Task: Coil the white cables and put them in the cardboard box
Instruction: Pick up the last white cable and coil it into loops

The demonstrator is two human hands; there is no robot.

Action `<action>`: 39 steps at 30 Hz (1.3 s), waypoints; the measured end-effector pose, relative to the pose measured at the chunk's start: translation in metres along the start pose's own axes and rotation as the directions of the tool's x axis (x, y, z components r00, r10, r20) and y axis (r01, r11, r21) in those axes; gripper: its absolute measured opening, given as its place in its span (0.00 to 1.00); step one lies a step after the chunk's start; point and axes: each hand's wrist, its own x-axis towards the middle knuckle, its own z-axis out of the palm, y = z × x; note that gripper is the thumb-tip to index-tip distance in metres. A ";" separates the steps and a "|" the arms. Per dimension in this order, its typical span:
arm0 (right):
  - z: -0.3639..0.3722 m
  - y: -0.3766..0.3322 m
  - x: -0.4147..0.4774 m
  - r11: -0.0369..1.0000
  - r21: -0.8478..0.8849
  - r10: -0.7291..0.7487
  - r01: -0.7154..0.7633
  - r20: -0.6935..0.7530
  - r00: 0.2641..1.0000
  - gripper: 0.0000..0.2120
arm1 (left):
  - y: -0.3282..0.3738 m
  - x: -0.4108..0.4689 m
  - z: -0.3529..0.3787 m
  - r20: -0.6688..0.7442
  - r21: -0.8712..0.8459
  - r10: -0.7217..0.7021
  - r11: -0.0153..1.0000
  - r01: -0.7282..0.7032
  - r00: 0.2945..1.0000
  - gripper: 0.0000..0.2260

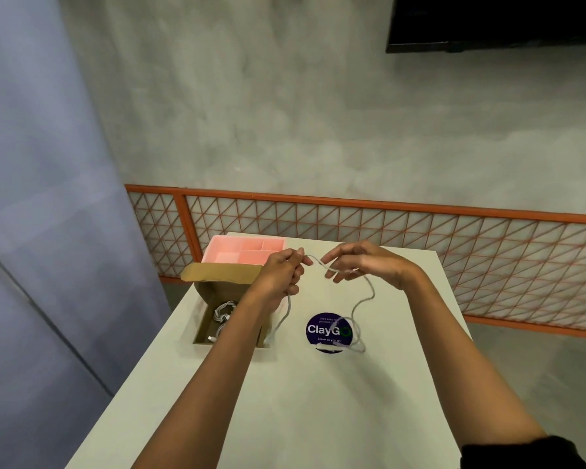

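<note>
White cable (373, 293) in hand, and it's stretched in a short span between my two hands above the table (285, 407). My left hand (281, 274) has its fingers curled around one part, with the thumb and forefinger pinching the strand where it leaves towards the right. My right hand (361, 262) is looser: the fingers are partly extended, and the cable is caught between the fingertips. The view is too small to tell which ones are doing the pinching.

From the right hand, the cable drops in a wavy line and trails across the round blue sticker (318, 330) on the tabletop. Another length hangs from under my left hand, down beside the cardboard box (214, 286).

The box sits open at the left edge of the table, flap up. There's already a coiled cable (222, 314) lying inside, so at least one is done. Just behind it is a pink compartment tray (247, 250).

This cable is barely started, by my reckoning. No proper loops are formed yet and most of it is slack. Left to do: wind it up and drop it in the box.
</note>
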 end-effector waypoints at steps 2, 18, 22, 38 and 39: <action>0.006 -0.003 0.000 1.000 -0.008 0.016 -0.015 0.036 0.999 0.12 | 0.001 -0.001 0.001 0.026 0.007 0.008 1.000 -0.008 1.000 0.13; 0.011 -0.034 0.007 0.930 0.313 -0.056 0.193 -0.399 0.915 0.13 | -0.018 -0.014 -0.011 0.185 0.145 0.110 0.980 -0.138 0.977 0.13; 0.006 -0.034 0.005 0.984 0.134 -0.054 0.119 -0.411 0.910 0.13 | -0.020 -0.015 -0.009 0.087 0.168 0.196 0.963 -0.208 0.977 0.15; 0.018 -0.029 0.014 0.965 -0.007 -0.249 0.262 -0.337 0.908 0.07 | -0.014 -0.019 -0.026 0.428 -0.126 0.016 0.991 0.043 0.904 0.13; 0.019 -0.028 0.017 0.966 -0.022 -0.246 0.257 -0.377 0.893 0.08 | -0.015 -0.019 -0.025 0.424 -0.130 0.022 0.991 0.037 0.905 0.14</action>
